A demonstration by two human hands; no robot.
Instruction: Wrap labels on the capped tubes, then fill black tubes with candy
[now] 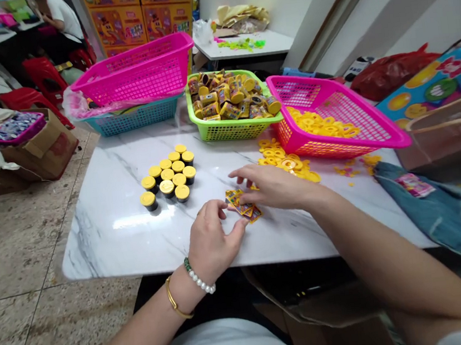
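Note:
A small stack of printed yellow-and-purple labels (pixel 240 203) lies fanned out on the white marbled table between my hands. My left hand (pixel 215 233) rests at the stack's left side, its fingers bent and its thumb stretched apart towards the lower edge. Over the stack reaches my right hand (pixel 272 185), thumb on the labels and the other fingers extended above them. Left of my hands stand several small black cups with yellow lids (pixel 168 187), in a loose group. Behind my right hand is a pile of yellow rings (pixel 283 160).
At the back, a green basket (pixel 234 130) holds many labelled yellow-lidded cups. A pink basket (pixel 345 150) with yellow pieces stands right of it. Another pink basket (pixel 138 72) sits over a blue one (pixel 140 119). Blue cloth (pixel 428 204) lies right. A person (pixel 62 19) sits far left.

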